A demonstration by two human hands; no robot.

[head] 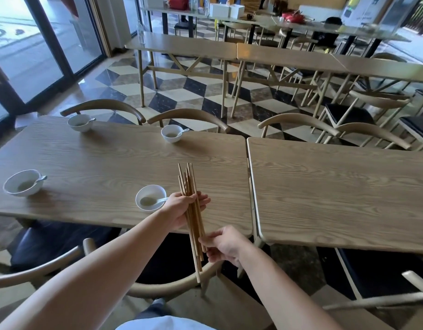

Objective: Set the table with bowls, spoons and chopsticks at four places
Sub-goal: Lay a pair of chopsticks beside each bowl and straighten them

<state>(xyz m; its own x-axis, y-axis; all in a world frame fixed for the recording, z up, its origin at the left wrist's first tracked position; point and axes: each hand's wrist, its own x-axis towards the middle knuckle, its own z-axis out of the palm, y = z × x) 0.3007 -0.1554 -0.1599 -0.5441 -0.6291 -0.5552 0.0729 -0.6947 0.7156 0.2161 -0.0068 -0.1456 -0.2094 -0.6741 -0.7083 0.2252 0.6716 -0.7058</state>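
Several white bowls stand on the wooden table [115, 163], each with a white spoon in it: far left [79, 123], far middle [171, 133], near left [23, 182] and near middle [150, 198]. My left hand [182, 208] grips a bundle of several wooden chopsticks [190, 184] around its middle, tips pointing away, just right of the near middle bowl. My right hand [223, 246] pinches the lower ends of the bundle at the table's front edge.
A second wooden table [344, 194] butts against the right side. Curved wooden chairs line the far edge [189, 116] and the near edge [39, 270]. More tables and chairs fill the room behind; glass doors are at left.
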